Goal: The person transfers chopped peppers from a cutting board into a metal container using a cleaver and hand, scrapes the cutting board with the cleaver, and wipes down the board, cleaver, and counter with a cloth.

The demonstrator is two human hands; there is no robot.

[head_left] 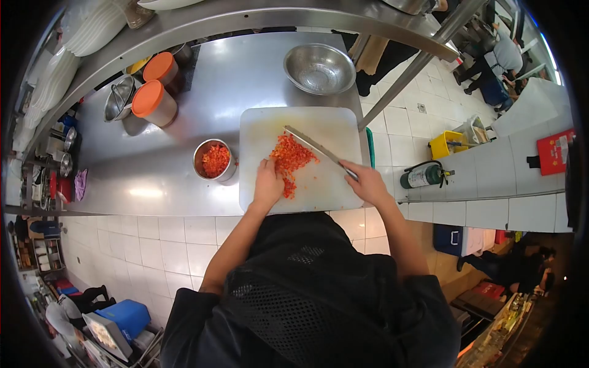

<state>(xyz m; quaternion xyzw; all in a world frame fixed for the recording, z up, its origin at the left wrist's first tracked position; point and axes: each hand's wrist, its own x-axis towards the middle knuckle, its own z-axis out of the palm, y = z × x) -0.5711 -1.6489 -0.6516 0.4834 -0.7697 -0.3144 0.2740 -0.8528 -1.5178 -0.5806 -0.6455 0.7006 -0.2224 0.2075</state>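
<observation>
A pile of finely diced red-orange vegetable (293,154) lies on a white cutting board (337,193), with a few loose bits trailing toward the near edge. My right hand (367,183) grips the handle of a long kitchen knife (316,146), whose blade slants across the far right side of the pile. On the pile's left side rests my left hand (268,185), fingers extended against the diced pieces and holding nothing that I can see. Left of the board stands a round metal container (199,161) with more of the same dice (216,161) in it.
A metal bowl (319,69) sits beyond the board on the steel table (147,190). Orange-lidded tubs (150,101) stand at the back left. A steel shelf (257,15) and its post (417,58) border the far side. Other people work farther off.
</observation>
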